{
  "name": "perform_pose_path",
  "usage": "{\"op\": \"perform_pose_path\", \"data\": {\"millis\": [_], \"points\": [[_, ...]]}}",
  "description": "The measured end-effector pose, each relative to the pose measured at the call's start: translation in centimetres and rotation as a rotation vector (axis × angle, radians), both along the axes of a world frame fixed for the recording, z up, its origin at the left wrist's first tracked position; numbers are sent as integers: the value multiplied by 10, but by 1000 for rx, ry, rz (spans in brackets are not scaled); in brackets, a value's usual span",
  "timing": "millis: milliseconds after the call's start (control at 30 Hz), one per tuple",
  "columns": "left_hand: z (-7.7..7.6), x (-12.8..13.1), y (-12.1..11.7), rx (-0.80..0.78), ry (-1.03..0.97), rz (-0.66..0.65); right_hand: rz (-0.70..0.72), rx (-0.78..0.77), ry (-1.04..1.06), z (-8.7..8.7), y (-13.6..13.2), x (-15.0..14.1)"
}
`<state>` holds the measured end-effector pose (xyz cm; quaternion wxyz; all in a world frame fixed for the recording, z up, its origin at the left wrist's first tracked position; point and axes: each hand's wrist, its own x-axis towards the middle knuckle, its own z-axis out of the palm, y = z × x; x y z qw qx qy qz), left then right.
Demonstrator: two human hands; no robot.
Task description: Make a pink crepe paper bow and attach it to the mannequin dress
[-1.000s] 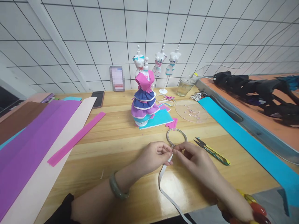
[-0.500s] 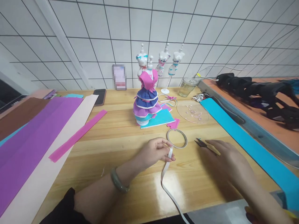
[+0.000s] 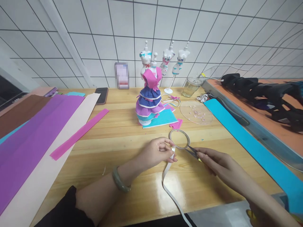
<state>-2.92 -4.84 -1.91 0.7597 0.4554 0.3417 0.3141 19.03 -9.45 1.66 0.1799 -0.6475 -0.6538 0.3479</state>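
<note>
My left hand pinches the end of a narrow white ribbon, whose long tail runs down over the table's front edge. In my right hand is a small pair of thread snips, dark blades parted and pointing left at the ribbon end. Between the hands and just behind them lies a roll of tape, close to the blade tips. Farther back, a small dress form wears a pink top and a tiered skirt in navy, purple and turquoise with white edging.
Purple felt, a pink strip and a phone lie on the left. More white dress forms, a glass and a clear dish with small gems stand behind. A turquoise strip lies at right.
My right hand has picked the snips up from the table and moved them left, towards the ribbon. My left hand keeps its pinch, almost still.
</note>
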Motion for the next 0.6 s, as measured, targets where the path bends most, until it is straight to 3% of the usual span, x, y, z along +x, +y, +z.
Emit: {"op": "perform_pose_path", "data": {"millis": [100,233,600], "points": [[-1,-1,0,24,-13,-8,155,-37,55,14,6,-18],[-3,-2,1,46,-24,-22,249,-88,82,18,13,-27],[-6,0,0,81,3,-50,256,-76,31,15,16,-37]]}}
